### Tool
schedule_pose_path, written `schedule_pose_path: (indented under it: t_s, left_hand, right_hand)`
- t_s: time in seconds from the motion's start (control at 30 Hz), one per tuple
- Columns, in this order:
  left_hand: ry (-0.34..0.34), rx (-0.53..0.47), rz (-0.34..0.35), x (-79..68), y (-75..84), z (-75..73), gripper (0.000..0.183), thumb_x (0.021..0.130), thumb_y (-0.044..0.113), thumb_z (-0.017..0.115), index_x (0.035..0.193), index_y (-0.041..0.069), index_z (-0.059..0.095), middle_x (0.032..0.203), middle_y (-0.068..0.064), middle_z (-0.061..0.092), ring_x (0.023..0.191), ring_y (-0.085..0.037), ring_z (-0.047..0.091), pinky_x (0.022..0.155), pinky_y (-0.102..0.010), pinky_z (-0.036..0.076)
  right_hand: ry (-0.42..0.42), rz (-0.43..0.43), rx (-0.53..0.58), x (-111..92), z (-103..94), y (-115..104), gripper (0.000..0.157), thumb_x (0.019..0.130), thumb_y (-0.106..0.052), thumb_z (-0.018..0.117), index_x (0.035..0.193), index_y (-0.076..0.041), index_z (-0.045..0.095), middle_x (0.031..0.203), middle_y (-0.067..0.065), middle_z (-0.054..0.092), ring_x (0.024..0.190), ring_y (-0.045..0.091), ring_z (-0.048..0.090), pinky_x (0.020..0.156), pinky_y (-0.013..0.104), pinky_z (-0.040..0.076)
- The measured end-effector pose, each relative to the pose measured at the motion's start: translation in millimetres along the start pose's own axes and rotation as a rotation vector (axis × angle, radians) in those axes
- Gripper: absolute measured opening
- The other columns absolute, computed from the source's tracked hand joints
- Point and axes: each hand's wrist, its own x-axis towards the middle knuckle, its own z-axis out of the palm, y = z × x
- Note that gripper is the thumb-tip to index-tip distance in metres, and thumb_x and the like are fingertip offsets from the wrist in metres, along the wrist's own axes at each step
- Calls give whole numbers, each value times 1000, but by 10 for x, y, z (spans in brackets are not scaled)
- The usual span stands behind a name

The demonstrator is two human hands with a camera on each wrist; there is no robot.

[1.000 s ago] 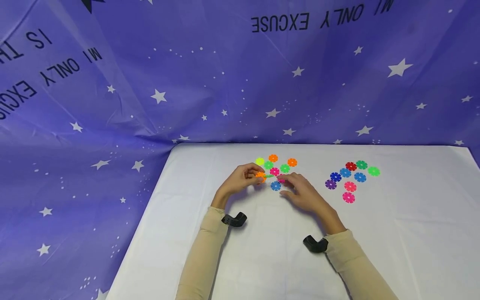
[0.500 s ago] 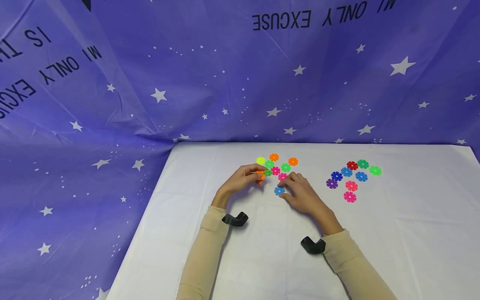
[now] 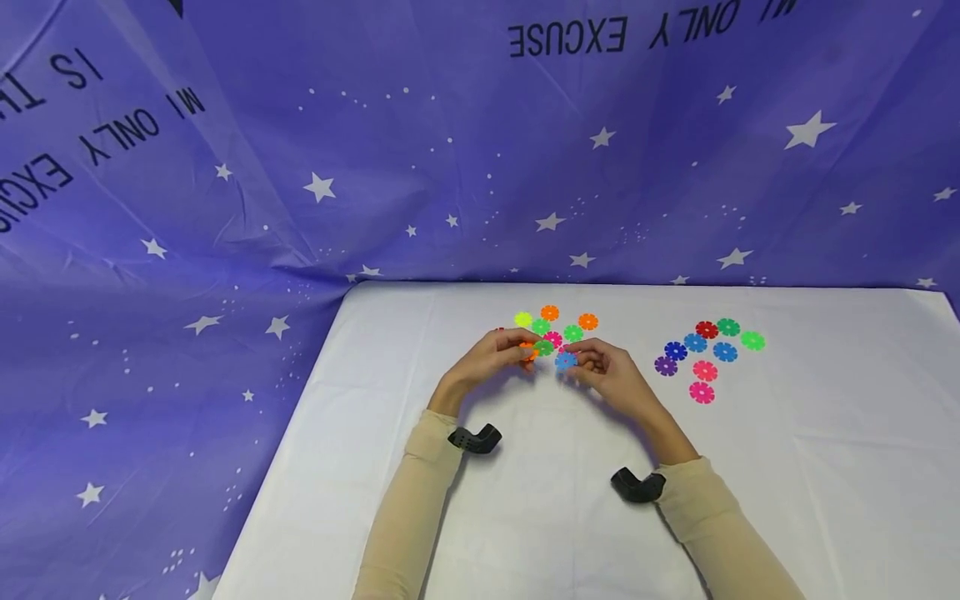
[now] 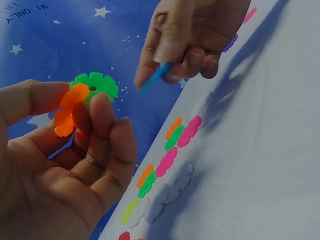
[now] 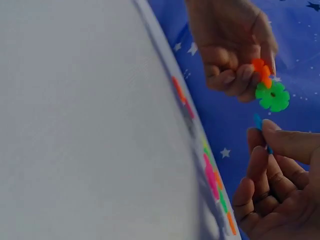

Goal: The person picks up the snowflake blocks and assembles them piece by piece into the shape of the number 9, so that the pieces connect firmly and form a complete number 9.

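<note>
Slightly left of the right hand, my left hand [image 3: 483, 362] pinches an orange notched building disc [image 4: 64, 120] between thumb and fingers. A green building disc [image 4: 104, 84] is slotted into its edge at an angle and juts toward the right hand. With thumb and fingertips, my right hand [image 3: 613, 379] grips a blue building disc [image 3: 566, 361], seen nearly edge-on in the left wrist view. Both hands are raised over the table, and a small gap parts the blue disc from the green one in the right wrist view.
On the white table [image 3: 540, 500], loose discs lie behind the hands, among them a yellow one [image 3: 523, 320] and an orange one [image 3: 588, 322]. Several transparent discs [image 4: 181, 182] lie there too. Farther right is another group with a red disc [image 3: 707, 330]. A starry blue cloth hangs behind.
My right hand has taken the blue disc off the table and lifted it toward the left hand. In the left hand, the green disc has turned from edge-on to face the head camera.
</note>
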Motion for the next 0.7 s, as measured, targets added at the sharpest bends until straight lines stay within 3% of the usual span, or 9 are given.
schedule_pose_path:
  t_s: [0.17, 0.4, 0.5, 0.7]
  left_hand:
    - [15, -6, 4, 37, 0, 29, 27, 98, 4, 56, 120, -10, 61, 103, -41, 55, 84, -23, 64, 84, -28, 54]
    - [43, 53, 30, 0, 161, 101, 23, 97, 4, 57, 114, -11, 63, 99, -42, 56, 89, -49, 57, 80, -28, 53]
    - [47, 72, 49, -29, 238, 130, 23, 97, 4, 58, 113, -11, 63, 100, -42, 56, 90, -53, 55, 79, -30, 53]
    - [81, 133, 93, -41, 247, 157, 21, 95, 4, 60, 111, -9, 66, 99, -33, 60, 89, -53, 57, 81, -52, 52]
  right_hand:
    - [11, -20, 129, -13, -51, -59, 35, 90, -8, 70, 123, 1, 61, 97, 22, 61, 76, 15, 58, 65, 22, 49]
    - [12, -13, 156, -9, -70, -85, 36, 91, -10, 69, 125, 0, 61, 95, 13, 60, 75, 16, 57, 66, 28, 51]
    - [9, -16, 147, -3, -70, -79, 36, 92, -11, 69, 125, 0, 61, 93, 9, 60, 75, 15, 58, 67, 27, 51]
    - [8, -17, 149, -16, -75, -98, 35, 92, -13, 69, 124, 0, 62, 93, 10, 61, 78, 33, 59, 67, 29, 54]
